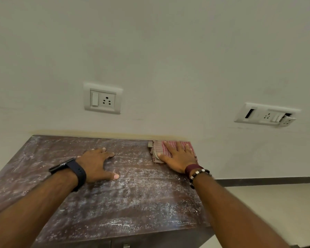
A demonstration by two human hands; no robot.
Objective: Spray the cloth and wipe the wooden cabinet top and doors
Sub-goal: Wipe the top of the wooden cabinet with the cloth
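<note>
The dark wooden cabinet top (132,197) fills the lower middle and is streaked with pale dust. A folded red-and-white checked cloth (157,149) lies at its far right corner against the wall. My right hand (179,156) presses flat on the cloth with straight, spread fingers. My left hand (97,163), with a dark watch on the wrist, rests flat on the bare top near the middle, fingers spread. The top edges of the cabinet doors (115,245) and a metal handle (126,246) show at the bottom. No spray bottle is in view.
A white wall rises directly behind the cabinet. It carries a switch-and-socket plate (102,98) above the top and a broken socket plate (267,114) to the right. Light floor and a dark skirting strip (267,181) lie right of the cabinet.
</note>
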